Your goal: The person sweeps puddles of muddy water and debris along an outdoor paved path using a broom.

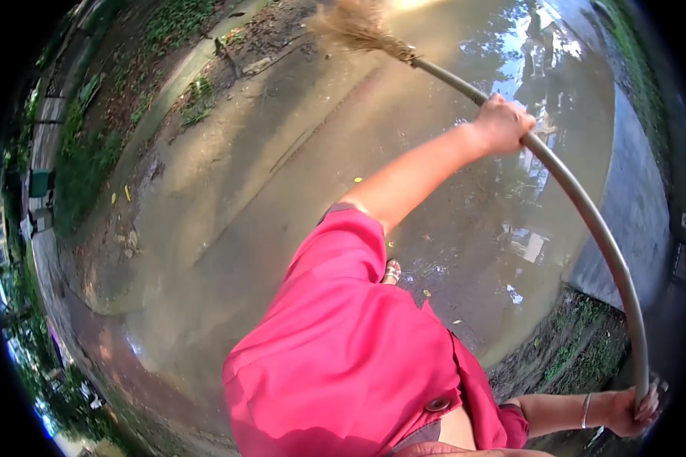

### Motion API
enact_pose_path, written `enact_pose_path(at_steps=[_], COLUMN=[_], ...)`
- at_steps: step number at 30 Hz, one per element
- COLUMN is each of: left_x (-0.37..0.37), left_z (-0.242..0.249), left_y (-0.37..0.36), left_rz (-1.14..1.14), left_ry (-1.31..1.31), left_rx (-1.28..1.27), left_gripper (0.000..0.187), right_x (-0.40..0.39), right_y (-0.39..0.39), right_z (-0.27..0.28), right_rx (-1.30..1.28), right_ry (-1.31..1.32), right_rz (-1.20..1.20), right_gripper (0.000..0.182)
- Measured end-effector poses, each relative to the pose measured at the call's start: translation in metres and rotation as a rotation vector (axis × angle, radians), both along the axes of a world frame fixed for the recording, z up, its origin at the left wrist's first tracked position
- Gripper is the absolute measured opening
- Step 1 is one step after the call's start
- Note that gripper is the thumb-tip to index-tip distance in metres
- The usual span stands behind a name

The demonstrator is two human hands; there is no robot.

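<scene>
A long broom has a curved-looking pale handle (587, 206) and straw bristles (358, 29) at the top of the head view. My left hand (503, 126) is closed around the handle, nearer the bristles. At the lower right, my right hand (634, 411), with a bangle (585, 411) on its wrist, grips the handle's other end. The bristles are over the wet ground at the upper edge, slightly blurred. A pink garment (343, 358) covers my body and left upper arm. Below its edge a sandalled foot (392, 272) shows.
Shallow muddy water (282, 251) covers much of the ground. A grey concrete slab (625, 213) borders it on the right. Grass and leaf litter (141, 84) lie at the upper left, beside a low kerb (177, 84). Mossy soil (572, 346) is at the lower right.
</scene>
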State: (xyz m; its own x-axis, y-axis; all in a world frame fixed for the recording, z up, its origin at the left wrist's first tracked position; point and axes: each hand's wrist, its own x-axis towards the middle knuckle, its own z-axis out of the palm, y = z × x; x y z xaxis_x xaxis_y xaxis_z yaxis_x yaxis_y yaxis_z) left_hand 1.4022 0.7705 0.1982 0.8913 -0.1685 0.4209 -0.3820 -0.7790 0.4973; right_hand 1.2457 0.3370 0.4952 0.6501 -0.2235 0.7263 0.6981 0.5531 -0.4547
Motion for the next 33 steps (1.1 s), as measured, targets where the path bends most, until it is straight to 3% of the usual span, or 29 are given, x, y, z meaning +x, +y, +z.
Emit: enact_pose_path(at_steps=[1, 2, 3, 5, 6, 9, 11, 16, 19, 22, 24, 26, 29, 31, 33], left_x=[0.021, 0.042, 0.065, 0.089, 0.085, 0.035, -0.007, -0.099, -0.156, -0.217, -0.259, -0.302, -0.363, -0.412, -0.453], left_z=[-0.011, -0.025, -0.05, -0.094, -0.116, -0.142, -0.14, -0.105, -0.103, -0.117, -0.132, -0.154, -0.181, -0.214, -0.225], left_y=[0.002, 0.005, 0.006, 0.017, 0.02, 0.031, 0.033, 0.027, 0.035, 0.051, 0.064, 0.077, 0.102, 0.128, 0.155], left_rz=[-0.018, -0.037, -0.039, -0.05, -0.028, 0.071, 0.165, 0.236, 0.273, 0.331, 0.375, 0.425, 0.497, 0.506, 0.514], left_ry=[0.027, 0.051, 0.071, 0.166, 0.228, 0.237, 0.164, 0.149, 0.225, 0.364, 0.481, 0.516, 0.841, 0.895, 1.005], left_rx=[-0.037, -0.073, -0.054, -0.102, -0.106, -0.183, -0.219, -0.172, -0.227, -0.226, -0.221, -0.205, -0.162, -0.145, -0.125], left_gripper=[0.016, 0.018, 0.02, 0.02, 0.02, 0.021, 0.021, 0.026, 0.026, 0.024, 0.023, 0.023, 0.02, 0.021, 0.019], right_x=[0.004, 0.014, 0.029, 0.057, 0.076, 0.107, 0.144, 0.212, 0.261, 0.3, 0.267, 0.244, 0.187, 0.14, 0.113], right_y=[0.048, 0.046, 0.084, 0.169, 0.139, 0.17, 0.124, 0.098, 0.079, 0.079, 0.146, 0.185, 0.255, 0.297, 0.303], right_z=[-0.006, -0.008, -0.023, -0.042, -0.049, -0.056, -0.044, 0.004, -0.028, -0.095, -0.152, -0.207, -0.283, -0.329, -0.392], right_rx=[-0.011, -0.049, -0.132, -0.086, -0.174, -0.875, -0.886, -0.217, -0.313, -0.433, -0.372, -0.309, -0.399, -0.493, -0.437], right_ry=[0.032, 0.135, 0.071, 0.185, 0.177, 0.267, 0.306, 0.653, 0.738, 0.841, 0.824, 0.97, 1.086, 1.123, 1.211], right_rz=[-0.061, 0.021, -0.248, -0.583, -0.158, -0.85, -0.691, 0.599, 0.572, 0.501, 0.614, 0.538, 0.282, 0.163, 0.243], right_gripper=[0.028, 0.028, 0.03, 0.032, 0.032, 0.027, 0.025, 0.026, 0.021, 0.016, 0.024, 0.031, 0.027, 0.019, 0.011])
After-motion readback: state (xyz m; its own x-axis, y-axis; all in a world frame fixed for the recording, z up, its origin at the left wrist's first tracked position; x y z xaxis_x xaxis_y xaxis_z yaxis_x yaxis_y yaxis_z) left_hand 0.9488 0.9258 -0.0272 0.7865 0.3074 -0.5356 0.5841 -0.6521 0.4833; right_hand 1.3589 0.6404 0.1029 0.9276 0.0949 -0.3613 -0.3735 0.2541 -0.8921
